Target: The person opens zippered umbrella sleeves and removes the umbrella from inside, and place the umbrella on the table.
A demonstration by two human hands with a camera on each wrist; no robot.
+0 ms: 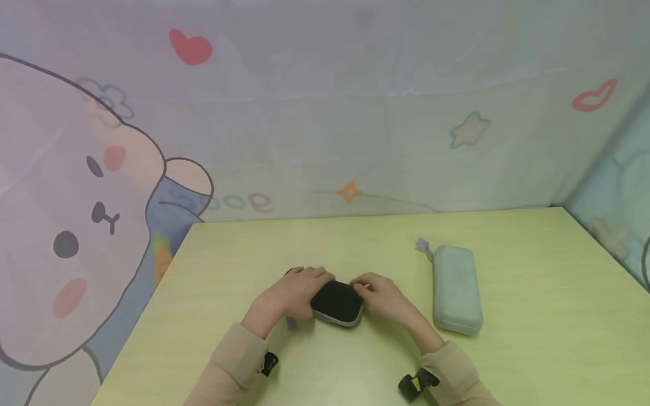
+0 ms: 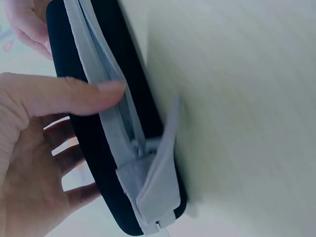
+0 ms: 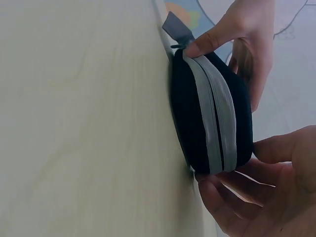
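Note:
A black zip case (image 1: 337,303) with a grey zipper band lies on the table in front of me. My left hand (image 1: 299,290) grips its left part, the thumb (image 2: 94,96) across the zipper band and the other fingers round the far side. At that end a grey pull strap (image 2: 160,192) hangs by the zipper slider. My right hand (image 1: 383,296) holds the opposite end; in the right wrist view its thumb (image 3: 274,149) presses one face and its fingertips (image 3: 210,190) the end below. A dark line runs between the grey bands; whether the zipper is parted there I cannot tell.
A pale green zip case (image 1: 457,290) with a grey strap (image 1: 422,245) lies to the right of my right hand. The light yellow table (image 1: 218,259) meets a printed cloth backdrop (image 1: 325,135) at its far edge.

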